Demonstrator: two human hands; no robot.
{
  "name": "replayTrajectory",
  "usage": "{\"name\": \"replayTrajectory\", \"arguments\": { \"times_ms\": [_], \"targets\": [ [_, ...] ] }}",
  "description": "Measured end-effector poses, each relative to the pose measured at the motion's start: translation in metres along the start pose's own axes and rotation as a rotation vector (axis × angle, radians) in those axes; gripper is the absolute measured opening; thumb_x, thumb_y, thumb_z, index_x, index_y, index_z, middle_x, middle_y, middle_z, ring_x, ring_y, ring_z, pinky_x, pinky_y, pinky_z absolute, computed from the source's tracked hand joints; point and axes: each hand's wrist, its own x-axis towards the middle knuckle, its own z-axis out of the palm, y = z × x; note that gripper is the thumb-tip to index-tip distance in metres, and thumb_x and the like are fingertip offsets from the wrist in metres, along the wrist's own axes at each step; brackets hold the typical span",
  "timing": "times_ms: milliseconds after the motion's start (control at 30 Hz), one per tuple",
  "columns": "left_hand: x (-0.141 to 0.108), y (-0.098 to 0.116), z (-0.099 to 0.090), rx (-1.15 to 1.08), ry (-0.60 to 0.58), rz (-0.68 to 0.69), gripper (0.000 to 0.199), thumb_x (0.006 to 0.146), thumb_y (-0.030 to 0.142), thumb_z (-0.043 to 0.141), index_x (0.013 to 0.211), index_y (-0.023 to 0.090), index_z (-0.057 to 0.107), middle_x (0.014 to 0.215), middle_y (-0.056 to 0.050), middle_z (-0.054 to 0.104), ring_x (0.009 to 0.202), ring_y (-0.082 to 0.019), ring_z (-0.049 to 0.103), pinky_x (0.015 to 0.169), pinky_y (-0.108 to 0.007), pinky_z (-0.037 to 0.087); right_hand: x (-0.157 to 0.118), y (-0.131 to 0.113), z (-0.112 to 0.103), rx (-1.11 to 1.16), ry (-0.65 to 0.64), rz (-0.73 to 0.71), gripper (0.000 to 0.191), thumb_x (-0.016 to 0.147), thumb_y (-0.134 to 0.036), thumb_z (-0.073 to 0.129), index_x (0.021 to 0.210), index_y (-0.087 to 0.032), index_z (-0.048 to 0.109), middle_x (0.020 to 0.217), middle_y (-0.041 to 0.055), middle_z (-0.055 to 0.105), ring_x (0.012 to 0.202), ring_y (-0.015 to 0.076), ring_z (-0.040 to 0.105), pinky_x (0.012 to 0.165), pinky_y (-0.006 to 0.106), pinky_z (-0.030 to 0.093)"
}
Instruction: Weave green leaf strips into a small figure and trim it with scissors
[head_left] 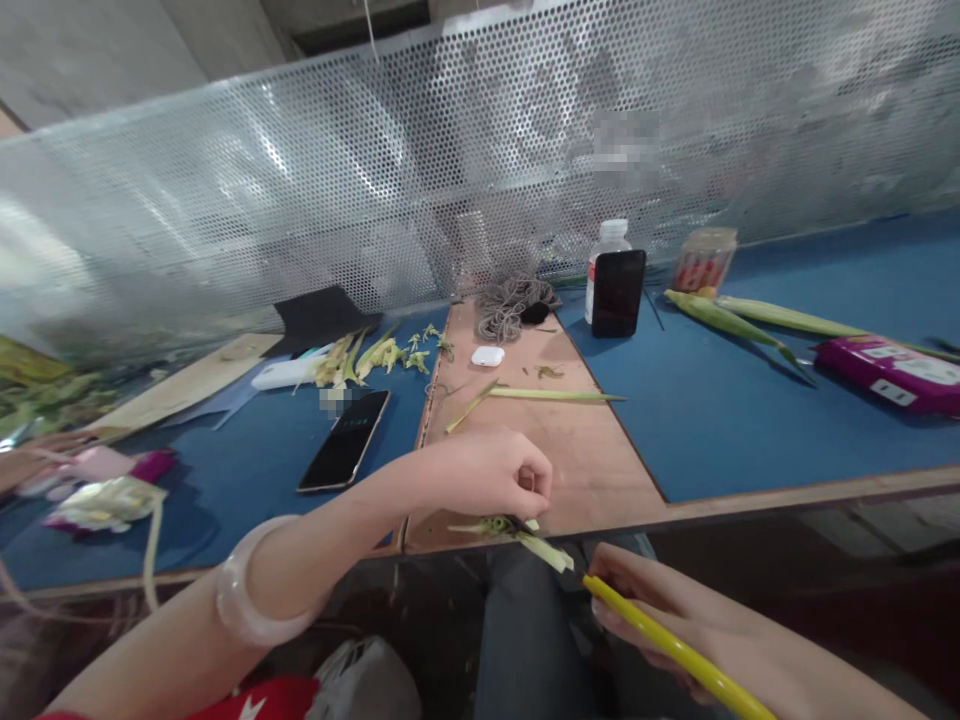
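Note:
My left hand (499, 478) is above the near edge of the wooden strip, its fingers curled to the thumb. What lies in the pinch, if anything, is hidden. Just below it, a green knotted leaf piece (495, 524) rests by the table edge. A pale leaf strip (546, 550) runs from there over the edge towards my right hand. My right hand (637, 600) is closed around a slim tool with a long yellow handle (675, 645). The tool's thin dark tip is close to the strip's end; I cannot tell whether they touch.
Long green leaves (555, 395) lie ahead on the wood, near a white earphone case (487, 357) and grey cord (510, 305). A phone (345, 440) lies left; another phone (618, 293) leans on a bottle (613, 232). A purple packet (892, 372) is right. Another person's hand (37, 460) is far left.

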Motion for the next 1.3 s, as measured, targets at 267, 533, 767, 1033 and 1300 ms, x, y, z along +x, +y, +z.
{"name": "replayTrajectory", "arguments": {
  "times_ms": [267,533,767,1033,1300],
  "targets": [
    [-0.0006,0.002,0.001,-0.053,0.043,-0.042,0.01,0.067,0.02,0.049,0.065,0.017,0.058,0.063,0.003,0.06,0.055,-0.008,0.049,0.048,-0.018,0.034,0.0012,0.0016,-0.0002,-0.023,0.063,-0.049,0.026,0.08,-0.045,0.043,0.073,-0.02,0.043,0.066,-0.0032,0.042,0.058,0.0094,0.04,0.047,0.019,0.032],
    [-0.001,-0.0004,0.0016,-0.085,0.049,-0.037,0.01,0.066,0.019,0.05,0.065,0.017,0.06,0.061,0.003,0.058,0.054,-0.008,0.048,0.047,-0.018,0.033,0.0074,0.0064,0.0,-0.024,0.073,-0.104,0.024,0.081,-0.043,0.044,0.072,-0.02,0.043,0.062,-0.005,0.04,0.053,0.0075,0.036,0.049,0.02,0.029],
    [0.0004,-0.0005,0.004,-0.112,0.039,-0.032,0.01,0.066,0.019,0.05,0.066,0.017,0.06,0.062,0.003,0.058,0.054,-0.008,0.048,0.048,-0.019,0.034,0.0069,0.007,0.0016,-0.024,0.04,-0.057,0.03,0.08,-0.05,0.043,0.076,-0.02,0.043,0.066,-0.0043,0.037,0.054,0.0079,0.034,0.043,0.018,0.028],
    [-0.001,-0.0023,0.0065,-0.156,0.058,-0.021,0.007,0.065,0.018,0.051,0.064,0.018,0.058,0.061,0.004,0.058,0.055,-0.007,0.049,0.049,-0.016,0.035,0.0059,0.0021,-0.0006,-0.012,0.015,-0.017,0.028,0.08,-0.048,0.044,0.078,-0.02,0.045,0.064,-0.0055,0.033,0.051,0.0068,0.028,0.042,0.017,0.026],
    [-0.0012,-0.0014,0.0061,-0.189,0.066,-0.04,0.007,0.064,0.018,0.052,0.063,0.016,0.059,0.062,0.003,0.059,0.056,-0.008,0.05,0.05,-0.017,0.036,0.007,0.0008,-0.0013,0.008,-0.017,-0.022,0.03,0.08,-0.049,0.043,0.077,-0.02,0.042,0.065,-0.005,0.033,0.053,0.0074,0.03,0.043,0.016,0.028]
  ]
}}
